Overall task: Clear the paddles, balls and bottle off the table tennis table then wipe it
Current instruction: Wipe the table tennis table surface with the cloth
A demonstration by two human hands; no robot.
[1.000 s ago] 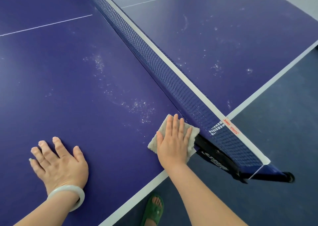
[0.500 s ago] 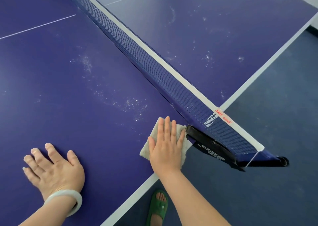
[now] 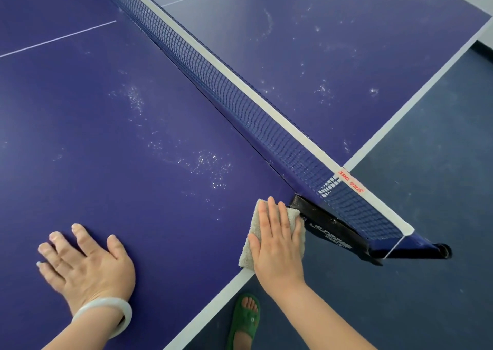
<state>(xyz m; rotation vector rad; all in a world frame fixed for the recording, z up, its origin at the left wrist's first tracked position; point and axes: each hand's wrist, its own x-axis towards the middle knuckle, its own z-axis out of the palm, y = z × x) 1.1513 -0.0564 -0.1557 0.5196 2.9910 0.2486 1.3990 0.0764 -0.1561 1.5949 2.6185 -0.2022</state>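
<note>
Cloth lies at the lower centre of the frame, on the near white edge of the table, touching the black clamp. The right hand presses flat on it, fingers straight and close together, gripping nothing. The left hand rests palm-down on the blue top at lower left, fingers spread wide, a pale bangle on its wrist. The net runs from the upper left down to the clamp. White specks dot the surface on both sides of the net. At the bottom centre, a foot in a green sandal stands on the dark floor.
</note>
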